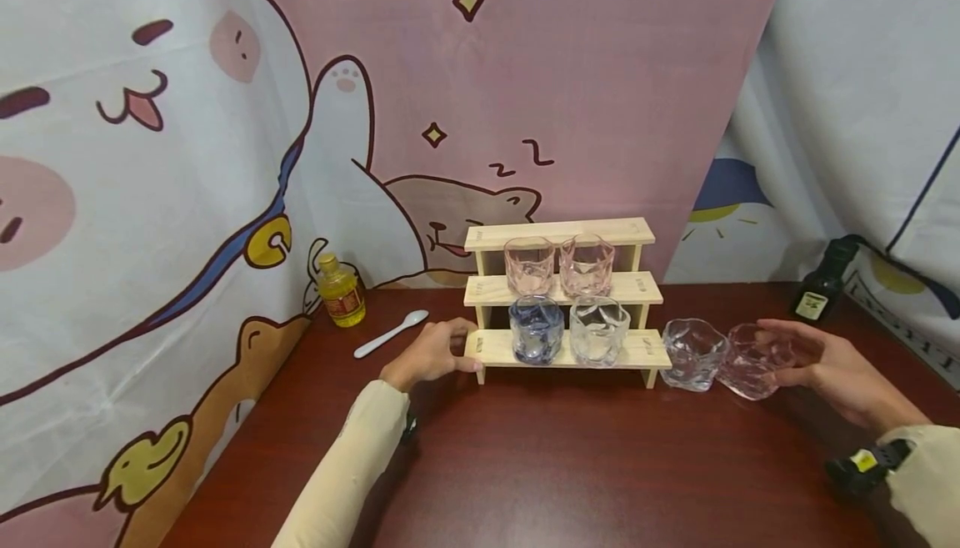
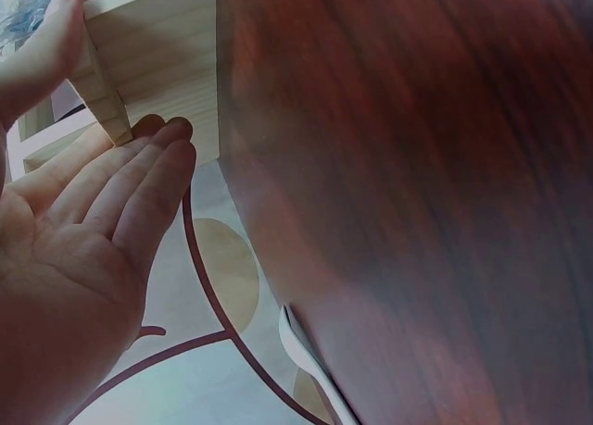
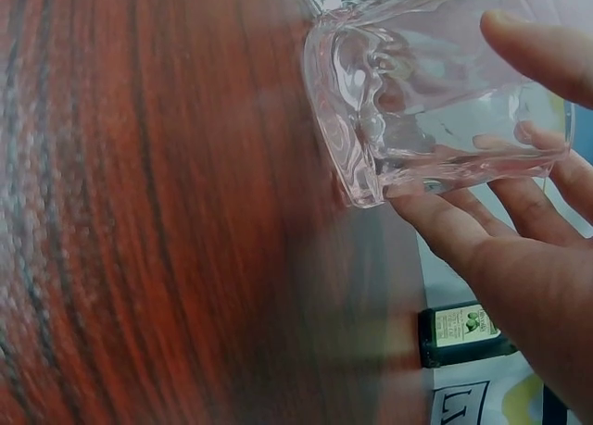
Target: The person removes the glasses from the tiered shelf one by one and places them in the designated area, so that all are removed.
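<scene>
My left hand (image 1: 435, 352) holds the left end of a three-step wooden display rack (image 1: 487, 348), thumb at the front of the lowest board and fingers behind it. In the left wrist view the fingers (image 2: 139, 184) lie against the rack's side panel (image 2: 171, 64). My right hand (image 1: 832, 369) holds a pale pink glass (image 1: 746, 364) at the rack's right, thumb on one side and fingers round the other. Close beside that glass stands a clear glass (image 1: 693, 356). On the lowest step are a blue glass (image 1: 536, 331) and a clear glass (image 1: 598, 331); two pink glasses (image 1: 529, 267) occupy the middle step.
A yellow bottle (image 1: 342, 291) and a white spoon (image 1: 392, 334) lie to the left on the dark red tabletop (image 1: 570, 456). Far right, a dark green bottle (image 1: 825, 281) stands near the back. A printed cartoon cloth (image 1: 600, 98) hangs behind the table.
</scene>
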### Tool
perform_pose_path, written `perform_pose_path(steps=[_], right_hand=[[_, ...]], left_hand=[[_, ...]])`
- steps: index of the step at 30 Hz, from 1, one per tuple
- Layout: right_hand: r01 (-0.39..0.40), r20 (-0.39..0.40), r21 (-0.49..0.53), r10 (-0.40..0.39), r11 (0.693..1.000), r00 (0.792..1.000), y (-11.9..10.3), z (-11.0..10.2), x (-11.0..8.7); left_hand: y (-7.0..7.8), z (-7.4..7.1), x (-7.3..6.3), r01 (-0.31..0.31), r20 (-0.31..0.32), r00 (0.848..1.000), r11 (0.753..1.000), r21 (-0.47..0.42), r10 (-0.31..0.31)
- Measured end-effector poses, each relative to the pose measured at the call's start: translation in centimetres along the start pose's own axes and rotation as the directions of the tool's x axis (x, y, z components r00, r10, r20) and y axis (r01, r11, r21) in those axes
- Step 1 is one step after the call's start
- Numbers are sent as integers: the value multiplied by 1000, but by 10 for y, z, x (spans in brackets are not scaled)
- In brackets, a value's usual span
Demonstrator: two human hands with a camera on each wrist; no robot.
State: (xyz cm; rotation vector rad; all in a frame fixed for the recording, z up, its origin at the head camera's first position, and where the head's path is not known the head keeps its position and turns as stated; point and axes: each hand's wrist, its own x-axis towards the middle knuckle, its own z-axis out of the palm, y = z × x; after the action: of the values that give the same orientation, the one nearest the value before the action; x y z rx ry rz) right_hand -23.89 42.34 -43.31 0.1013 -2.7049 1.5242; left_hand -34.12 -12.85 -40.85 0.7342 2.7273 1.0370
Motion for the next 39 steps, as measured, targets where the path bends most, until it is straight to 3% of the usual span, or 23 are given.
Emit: perform_pose_path(steps=[7,12,16,23,31,39], right_hand=[[-2,13,-70,3,998,1000,-3,-2,0],[2,82,-197,14,980,997,-11,-10,3],[-29,126,-234,60,972,990,-19,-12,6],[30,121,-289,6,957,993,-32,-12,11],[75,65,-393,-54,917,996,-65,-19,23],[103,69,-445,-81,890,994,-105,-11,39]], left_hand=[[1,2,-2,11,-12,1000,1000,-22,-11],[0,1,-1,15,-17,1000,1000,-18,-16],[0,1,-1,22,-22,1000,1000,-11,-22],[-1,3,0,13,-13,1000,1000,-8,-14],[0,4,1,12,-17,1000,1000,-9,-12],[-1,3,1,46,-13,999,999,-24,-46]])
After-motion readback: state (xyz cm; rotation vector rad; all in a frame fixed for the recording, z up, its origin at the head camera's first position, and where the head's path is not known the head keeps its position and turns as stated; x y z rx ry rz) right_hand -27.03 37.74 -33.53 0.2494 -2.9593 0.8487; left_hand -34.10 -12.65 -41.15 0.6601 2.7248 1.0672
